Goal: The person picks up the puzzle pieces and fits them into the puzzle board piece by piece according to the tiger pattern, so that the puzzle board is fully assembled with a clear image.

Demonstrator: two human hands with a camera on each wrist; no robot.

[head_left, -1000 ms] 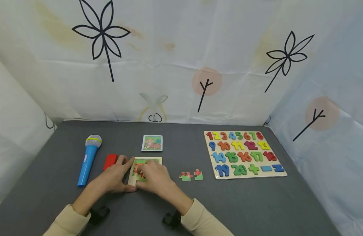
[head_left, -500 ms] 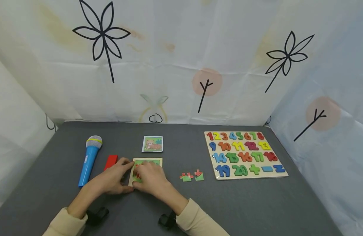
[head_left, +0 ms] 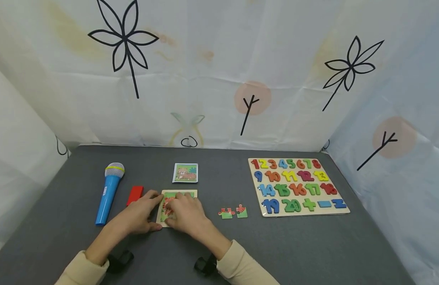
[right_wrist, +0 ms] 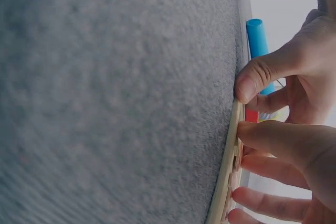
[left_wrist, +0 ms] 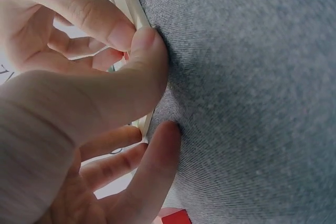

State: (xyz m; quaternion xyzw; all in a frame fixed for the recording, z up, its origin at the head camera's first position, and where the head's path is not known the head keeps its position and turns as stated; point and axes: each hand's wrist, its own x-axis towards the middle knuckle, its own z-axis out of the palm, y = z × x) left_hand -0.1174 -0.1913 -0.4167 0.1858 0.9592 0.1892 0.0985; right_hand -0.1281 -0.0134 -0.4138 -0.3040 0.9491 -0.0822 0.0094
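Note:
A small wooden jigsaw board (head_left: 164,218) with a red and green picture lies on the table, partly covered by both hands. My left hand (head_left: 139,215) holds its left side, thumb by the near corner and fingers at the far one. In the left wrist view, that thumb meets the pale board edge (left_wrist: 135,6). Fingertips of my right hand (head_left: 189,215) press on the picture, and its thumb touches the near edge. The right wrist view shows them against pieces in the board (right_wrist: 224,166). Two loose jigsaw pieces (head_left: 226,213) lie to the right, side by side.
Behind the jigsaw board lies a picture card (head_left: 185,173). A red block (head_left: 135,194) and a blue toy microphone (head_left: 108,194) are on the left. A wooden number board (head_left: 298,188) occupies the right. White fabric walls (head_left: 212,71) border the grey table (head_left: 294,249).
My right hand shifts slightly left and then back over the picture, staying on the board. The left hand keeps its hold, and the loose pieces stay put.

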